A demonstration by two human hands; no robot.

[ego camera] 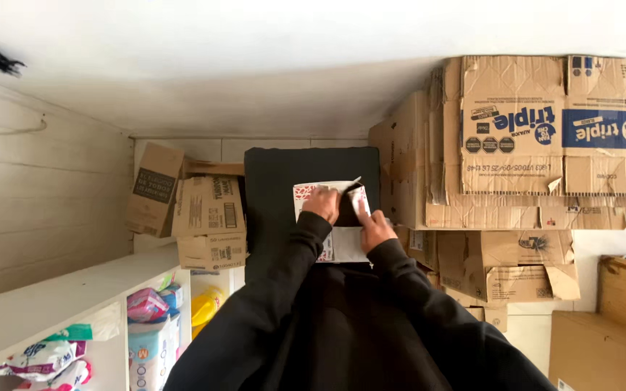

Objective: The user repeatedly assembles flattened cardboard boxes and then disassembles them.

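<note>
White flat cardboard packet with red print (331, 228) lies on a black flat pad (284, 188), directly under both hands. Left hand (322, 204) rests on the packet's upper part with its fingers curled down, pressing or pinching the top edge; how tightly it grips cannot be told. Right hand (374, 228) sits just beside it, touching the packet's right side, fingers bent around a lifted white flap (359, 195) with a dark inner face. Both arms wear black sleeves (284, 289) that reach up from the lower edge of the view. Left of the left hand, several small brown cardboard boxes (208, 217) are stacked near a white tiled wall. Right of the right hand, a tall pile of flattened brown cartons (508, 145) with blue print stands close. Well below the left arm, a white shelf (59, 304) holds colourful plastic packs (150, 311).
</note>
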